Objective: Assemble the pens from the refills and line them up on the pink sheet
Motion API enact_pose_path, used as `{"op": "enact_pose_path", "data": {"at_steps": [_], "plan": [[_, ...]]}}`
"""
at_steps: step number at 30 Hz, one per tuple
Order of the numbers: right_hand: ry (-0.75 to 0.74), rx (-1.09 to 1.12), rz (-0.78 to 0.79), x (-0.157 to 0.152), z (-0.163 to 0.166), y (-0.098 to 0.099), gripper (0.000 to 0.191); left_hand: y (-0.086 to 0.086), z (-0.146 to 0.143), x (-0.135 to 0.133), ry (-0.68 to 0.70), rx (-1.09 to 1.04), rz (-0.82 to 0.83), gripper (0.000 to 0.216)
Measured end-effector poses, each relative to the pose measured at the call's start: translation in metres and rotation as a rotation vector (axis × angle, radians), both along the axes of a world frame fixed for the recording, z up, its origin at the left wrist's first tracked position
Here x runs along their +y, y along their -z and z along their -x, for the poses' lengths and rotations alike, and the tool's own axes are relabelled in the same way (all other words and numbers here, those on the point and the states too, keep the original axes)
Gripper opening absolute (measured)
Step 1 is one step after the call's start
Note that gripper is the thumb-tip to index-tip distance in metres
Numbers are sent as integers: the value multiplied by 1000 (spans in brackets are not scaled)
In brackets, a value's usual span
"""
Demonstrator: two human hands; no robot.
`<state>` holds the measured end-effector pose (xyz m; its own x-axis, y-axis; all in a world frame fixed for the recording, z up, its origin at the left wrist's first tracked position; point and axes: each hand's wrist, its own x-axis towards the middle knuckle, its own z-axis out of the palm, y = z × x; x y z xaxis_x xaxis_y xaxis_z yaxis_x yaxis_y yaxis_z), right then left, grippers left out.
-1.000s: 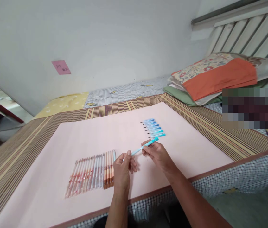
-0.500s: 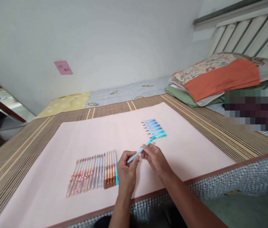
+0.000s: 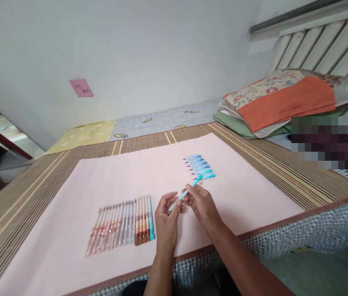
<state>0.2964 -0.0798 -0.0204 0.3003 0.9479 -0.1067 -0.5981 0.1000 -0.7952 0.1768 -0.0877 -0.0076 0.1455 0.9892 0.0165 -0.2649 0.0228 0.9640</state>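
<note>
Between my two hands a light blue pen [image 3: 194, 182] is held at a slant above the pink sheet, its turquoise end pointing away to the upper right. My left hand [image 3: 167, 213] pinches the lower end between thumb and fingers. Higher up the barrel, my right hand [image 3: 201, 201] grips it with thumb and fingertips. To the left lies a row of clear pens with reddish and grey patterns [image 3: 112, 226], then several brown-and-cream pens [image 3: 142, 222] and one blue pen [image 3: 151, 218]. Beyond my right hand, several short blue pieces with dark points [image 3: 197, 164] lie stacked in a column.
The pink sheet [image 3: 124, 172] lies on a striped bamboo mat [image 3: 248, 164] over a checked cloth. Folded pillows with an orange band [image 3: 288, 105] rest at the back right, near a slatted headboard [image 3: 325, 45]. A pink note [image 3: 81, 88] is stuck to the wall.
My left hand has shifted slightly to the right, and its fingers have loosened a little around the pen's lower end. The pen is still held in both hands; the laid-out rows look unchanged.
</note>
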Motion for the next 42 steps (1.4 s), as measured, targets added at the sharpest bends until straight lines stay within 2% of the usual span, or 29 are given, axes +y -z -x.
{"op": "enact_pose_path", "data": {"at_steps": [6, 9, 12, 15, 17, 21, 23, 27, 30, 34, 37, 42], "plan": [[60, -185, 10, -2, -9, 3, 31, 7, 2, 3, 151, 34, 213, 46], [6, -239, -28, -3, -9, 3, 32, 7, 4, 4, 120, 25, 140, 39], [-89, -186, -61, -4, -8, 2, 33, 3, 7, 2, 77, 49, 46, 31], [-158, -121, -119, -6, -7, 1, 29, 0, 9, 1, 72, 31, 20, 28], [-187, -126, -161, -7, -7, 0, 27, 0, 9, 2, 92, -44, 75, 31], [-255, -263, -203, -10, -8, -5, 29, 6, 7, 4, 155, -183, 291, 44], [-265, -316, -211, -11, -8, -8, 30, 8, 7, 4, 183, -201, 331, 47], [-174, -296, -172, -9, -6, -6, 29, 4, 8, 3, 163, -103, 170, 36], [-93, -170, -118, -6, -2, 0, 27, -1, 6, -1, 20, 121, -45, 24], [-90, 30, -96, -6, 4, 0, 26, -3, 3, -8, -118, 369, -336, 11], [-104, 88, -89, -7, 4, -4, 28, -4, 2, -10, -127, 379, -342, 10], [-77, 34, -89, -6, -1, -1, 25, 0, -2, -6, -92, 266, -155, 16]]}}
